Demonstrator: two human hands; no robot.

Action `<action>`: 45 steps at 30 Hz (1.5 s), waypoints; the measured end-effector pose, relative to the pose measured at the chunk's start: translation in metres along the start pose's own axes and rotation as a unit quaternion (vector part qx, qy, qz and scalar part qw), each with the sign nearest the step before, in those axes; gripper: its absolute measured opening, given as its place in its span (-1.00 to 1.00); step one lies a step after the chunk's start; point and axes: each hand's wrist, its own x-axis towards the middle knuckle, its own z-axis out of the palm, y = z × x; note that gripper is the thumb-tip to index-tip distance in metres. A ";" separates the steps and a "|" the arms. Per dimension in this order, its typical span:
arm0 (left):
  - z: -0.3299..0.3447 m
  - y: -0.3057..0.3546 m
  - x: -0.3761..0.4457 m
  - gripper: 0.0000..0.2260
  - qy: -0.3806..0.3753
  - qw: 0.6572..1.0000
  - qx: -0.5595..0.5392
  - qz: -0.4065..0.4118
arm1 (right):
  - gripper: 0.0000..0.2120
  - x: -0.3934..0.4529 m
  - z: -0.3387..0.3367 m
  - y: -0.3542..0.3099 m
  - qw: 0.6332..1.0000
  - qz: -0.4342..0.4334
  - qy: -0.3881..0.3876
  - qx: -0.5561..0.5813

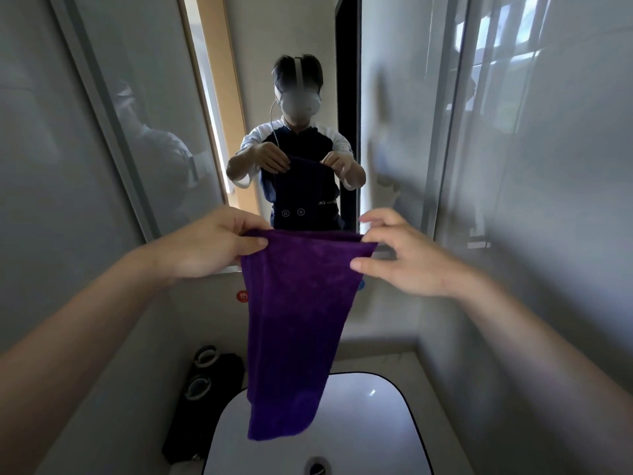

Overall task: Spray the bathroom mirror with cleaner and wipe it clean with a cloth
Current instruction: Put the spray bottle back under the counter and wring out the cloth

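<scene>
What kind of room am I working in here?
Most likely a small bathroom. A white ceramic washbasin sits directly below, a wall mirror faces the person, and pale glossy wall tiles line the side. Both hands hold a purple cloth above the basin.

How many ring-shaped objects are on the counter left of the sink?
2. One ring lies farther back on the dark item beside the sink; the other ring lies just in front. More may be hidden.
</scene>
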 end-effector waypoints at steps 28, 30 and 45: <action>-0.018 0.030 0.008 -0.59 -0.043 0.921 -0.381 0.070 | -0.73 -0.034 0.126 -0.011 0.758 0.099 -0.189 0.616; -0.025 0.027 0.005 -0.55 -0.033 0.928 -0.362 0.085 | -0.82 -0.031 0.132 -0.019 0.745 0.129 -0.183 0.629; -0.050 -0.118 0.005 -0.79 0.206 0.891 -0.362 -0.180 | -0.54 -0.004 0.082 -0.046 0.872 0.032 0.015 0.487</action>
